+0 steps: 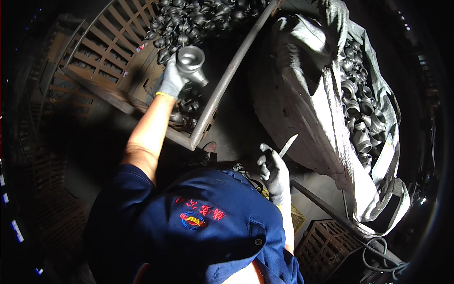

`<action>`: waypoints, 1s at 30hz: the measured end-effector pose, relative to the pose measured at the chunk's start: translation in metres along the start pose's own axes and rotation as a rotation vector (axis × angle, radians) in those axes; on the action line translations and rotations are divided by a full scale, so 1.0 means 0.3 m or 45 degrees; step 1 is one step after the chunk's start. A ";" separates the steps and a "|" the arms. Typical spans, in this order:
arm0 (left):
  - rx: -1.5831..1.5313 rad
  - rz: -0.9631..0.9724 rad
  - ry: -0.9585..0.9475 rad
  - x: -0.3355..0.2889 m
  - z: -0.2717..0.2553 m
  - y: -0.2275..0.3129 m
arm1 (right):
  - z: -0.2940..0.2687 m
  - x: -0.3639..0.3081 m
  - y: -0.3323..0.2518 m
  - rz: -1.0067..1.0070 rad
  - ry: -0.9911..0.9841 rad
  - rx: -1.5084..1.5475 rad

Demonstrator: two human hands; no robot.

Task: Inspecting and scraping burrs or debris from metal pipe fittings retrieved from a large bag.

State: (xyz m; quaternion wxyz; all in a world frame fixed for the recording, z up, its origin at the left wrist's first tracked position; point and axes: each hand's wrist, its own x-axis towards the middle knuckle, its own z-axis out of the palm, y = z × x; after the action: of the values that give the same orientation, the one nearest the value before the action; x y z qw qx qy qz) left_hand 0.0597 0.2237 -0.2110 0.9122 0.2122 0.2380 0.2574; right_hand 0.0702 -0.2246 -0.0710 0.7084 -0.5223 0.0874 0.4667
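Note:
In my left hand (171,81), which wears a light grey glove with a yellow cuff, is a dark grey metal casting (193,62). The casting has a round, cup-like opening and a short tapered spout pointing down to the right. It is held above a slatted metal bin (101,49) heaped with similar castings (194,21). Lower and to the right, near my waist, my gloved right hand (275,177) has its fingers curled. A thin, pale, blade-like strip (288,145) sticks up from between its thumb and fingers; the lower end is hidden in the hand.
A thick metal bar (231,71) crosses diagonally along the bin's near right side. To the right stands a large white woven sack (307,113) full of castings (362,113). A brown slatted crate (326,241) and a looped cable (385,265) are at the lower right.

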 end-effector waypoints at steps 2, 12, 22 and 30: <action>0.186 -0.101 0.082 0.034 -0.045 -0.033 | -0.014 -0.044 0.011 -0.021 0.139 0.173; 0.921 -0.383 0.903 0.139 -0.452 -0.078 | -0.131 -0.037 0.157 0.000 0.197 -0.166; 1.362 0.500 -1.351 -0.369 1.538 -0.407 | -0.329 0.002 0.154 -0.195 0.076 -0.421; 3.174 0.746 -2.444 -0.125 1.657 -1.202 | -0.482 -0.019 0.077 -0.419 0.251 -0.639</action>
State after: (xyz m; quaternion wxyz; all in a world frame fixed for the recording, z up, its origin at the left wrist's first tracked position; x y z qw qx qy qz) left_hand 0.4345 -0.2094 0.0133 0.0965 -0.9018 0.3923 0.1531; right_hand 0.1022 -0.3462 -0.1464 0.6115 -0.7307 -0.0483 0.2999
